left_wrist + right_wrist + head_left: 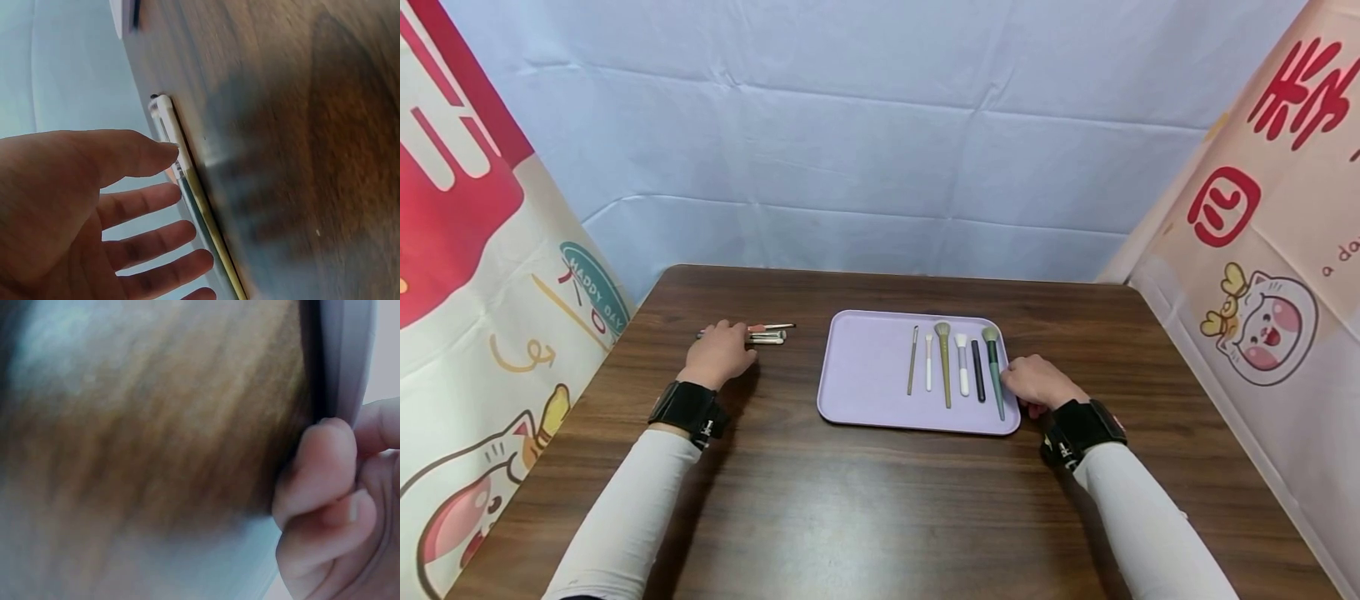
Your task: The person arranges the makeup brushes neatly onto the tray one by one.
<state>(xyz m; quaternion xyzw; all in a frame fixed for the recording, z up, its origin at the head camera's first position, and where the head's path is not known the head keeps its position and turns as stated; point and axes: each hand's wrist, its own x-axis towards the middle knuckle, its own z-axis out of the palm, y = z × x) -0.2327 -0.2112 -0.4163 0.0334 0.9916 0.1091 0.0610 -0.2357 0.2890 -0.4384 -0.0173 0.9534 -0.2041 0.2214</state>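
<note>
Nearest me, the right grip (1039, 382) pinches the right-hand rim of the lavender tray (865, 375), its fingers curled at the edge. Exactly how each digit bears on the rim, I cannot tell. The tray appears thin, rigid and smooth; I would rate it light, and the raised rim is the proper hold.

Just inboard of that grip, six cosmetic brushes lie on the tray, side by side and apart. The closest is a dark green brush (993, 367), with a black brush (977, 371) next to it. The tray's bare half faces the left grip (718, 354).

The left grip is spread: thumb and fingers stand apart over a cluster of loose brushes (765, 340) on the tabletop (820, 500). They lie beneath it and protrude towards the tray. The thumb tip is at an olive-handled brush (217, 236); actual contact I cannot confirm. Their number is also unverified (the hand covers part of the cluster).

Handling assessment: light, stiff, slender handles, probably slick and inclined to roll; the heads soft and easily splayed. I would take hold of one brush at mid-handle, thumb against fingertips, clear of the bristles, using modest pressure. Lying so close together, neighbours could come along with it.

Farthest, beyond both grips, hangs a pale blue backdrop (850, 150).
</note>
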